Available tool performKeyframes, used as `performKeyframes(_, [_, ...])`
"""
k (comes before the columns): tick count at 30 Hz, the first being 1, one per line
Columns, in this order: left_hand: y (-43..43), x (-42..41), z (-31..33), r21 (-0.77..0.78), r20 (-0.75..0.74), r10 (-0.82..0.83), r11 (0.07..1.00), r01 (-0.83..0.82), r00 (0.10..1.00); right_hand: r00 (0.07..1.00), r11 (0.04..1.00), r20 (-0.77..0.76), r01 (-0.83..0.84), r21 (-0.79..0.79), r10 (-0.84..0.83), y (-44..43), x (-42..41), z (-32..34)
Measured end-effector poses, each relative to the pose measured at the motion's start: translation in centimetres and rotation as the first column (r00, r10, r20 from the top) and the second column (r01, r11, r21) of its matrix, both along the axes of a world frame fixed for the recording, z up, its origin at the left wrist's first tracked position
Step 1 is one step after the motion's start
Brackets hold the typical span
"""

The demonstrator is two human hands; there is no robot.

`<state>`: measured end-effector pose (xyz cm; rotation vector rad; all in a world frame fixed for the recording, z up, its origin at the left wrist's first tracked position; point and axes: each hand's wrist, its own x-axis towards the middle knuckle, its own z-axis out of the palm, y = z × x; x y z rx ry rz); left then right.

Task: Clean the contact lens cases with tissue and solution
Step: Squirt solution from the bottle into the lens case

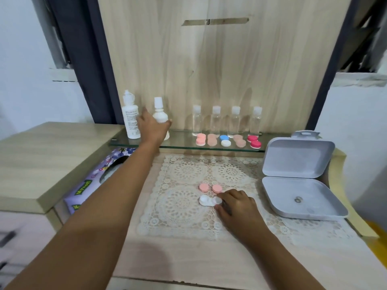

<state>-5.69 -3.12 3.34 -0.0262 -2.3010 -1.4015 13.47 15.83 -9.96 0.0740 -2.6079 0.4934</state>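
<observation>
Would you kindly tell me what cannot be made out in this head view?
All in head view:
- Left hand covers the small white bottle's lower half; grip unclear.
- Right hand hides the white lens case's right edge.
- Tissue box: partly behind left forearm, print blurred.
- Object inside the grey box: too small to identify.

We see a cream lace mat spread over the pale wooden desk. At its right edge a grey hinged box lies open, holding what may be a small metal ring. Behind, a glass shelf runs along the wooden back panel.
</observation>
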Motion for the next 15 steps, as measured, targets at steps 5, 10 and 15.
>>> performKeyframes(5, [0.1, -1.9, -0.4, 0.055, 0.054, -0.081, 0.995, 0.078, 0.995, 1.0, 1.0, -0.019, 0.0, 0.006, 0.0, 0.1, -0.1, -0.2])
performKeyframes(10, [0.3, -0.9, -0.3, 0.066, 0.008, -0.048, 0.997, 0.048, 0.999, 1.0, 1.0, -0.012, -0.003, 0.013, 0.003, 0.1, -0.1, -0.1])
performKeyframes(15, [0.8, 3.8, -0.1, 0.123, -0.137, -0.072, 0.988, 0.089, 0.988, 1.0, 1.0, 0.017, -0.018, 0.005, 0.018, 0.1, 0.0, 0.1])
